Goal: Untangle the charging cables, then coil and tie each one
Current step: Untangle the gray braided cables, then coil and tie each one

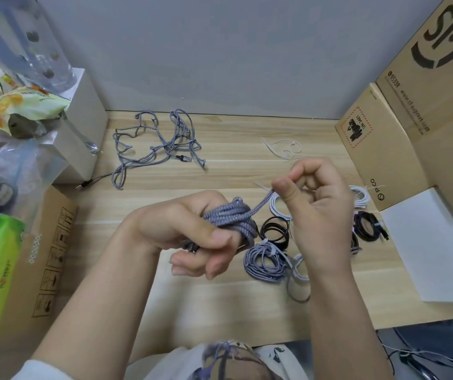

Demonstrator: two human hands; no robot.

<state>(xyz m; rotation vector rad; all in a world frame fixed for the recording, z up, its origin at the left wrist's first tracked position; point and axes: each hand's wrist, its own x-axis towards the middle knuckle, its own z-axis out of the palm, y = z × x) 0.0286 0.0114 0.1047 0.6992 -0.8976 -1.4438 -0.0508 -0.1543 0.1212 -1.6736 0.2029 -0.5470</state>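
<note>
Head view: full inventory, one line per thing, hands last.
wooden table: 1, light wood, centre
tangled cable: 1, grey braided, far left of table
loose zip ties: a few, white, far right of table
braided cable coil: 1, grey, around left hand
tied grey coil: 1, grey, near centre
black coil: 1, black, under right hand
white coil: 1, white, right
dark coil: 1, black, right
cardboard box: 1, brown, right
left hand: holds the coil
right hand: pinches the cable's end
</note>
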